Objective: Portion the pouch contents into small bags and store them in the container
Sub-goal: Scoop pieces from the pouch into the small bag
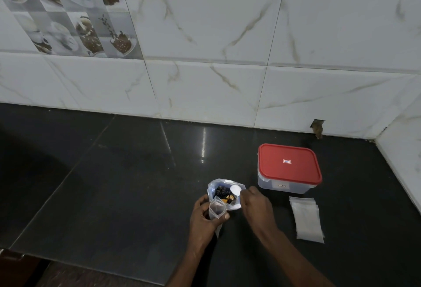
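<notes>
On a dark worktop point(114, 184) below marble-look wall tiles point(205, 24), the left grip point(202, 216) curls round a small clear bag point(217, 209) beside the open pouch point(234, 205), the right grip point(256, 204) pinching a white scoop point(235, 189) over it, near the red-lidded container point(289, 168).

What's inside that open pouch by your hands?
The pouch shows dark pieces and a few orange-yellow ones, with a white scoop that the right hand holds at its mouth. How deep the contents go is hidden by its wall and the small bag.
</notes>
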